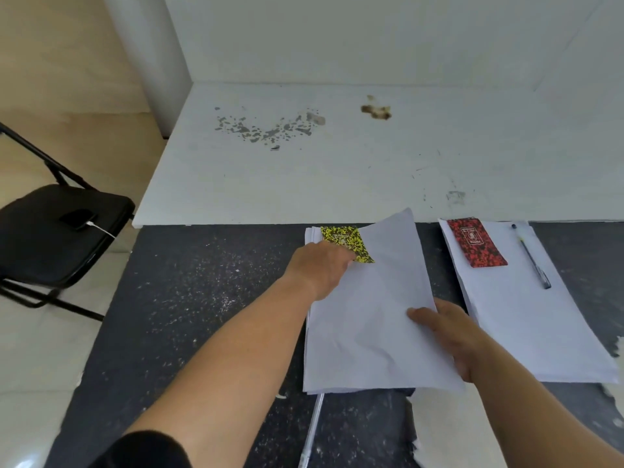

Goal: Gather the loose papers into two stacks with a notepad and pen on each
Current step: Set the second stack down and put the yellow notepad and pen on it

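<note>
Head camera view, looking down at your two bare arms over a dark speckled table [202,282]. Take the left paper stack [354,359] as the landmark. It lies near the middle of the dark table, its far end close to the edge of a white table [304,170] that butts against the dark one. Your left hand [320,268] rests on the stack's far left corner, fingers on a yellow notepad [344,241], though whether they pinch it or only press it down cannot be told. Your right hand [442,329] grasps the right edge of a loose top sheet [381,282], thumb on top, the sheet lifted slightly and skewed across the notepad. To the right of the landmark, just beside it, a second stack [526,332] looks finished: a red notepad [476,243] and a pen [531,256] lie on top. Another pen [312,430] pokes out from under the landmark's near edge, pointing toward you. So one stack appears complete; this one likely needs the sheet squared, the notepad on top, and that pen set on it. Left of the landmark the dark table is open; a black folding chair [57,231] stands well apart beyond the table's left edge.
</note>
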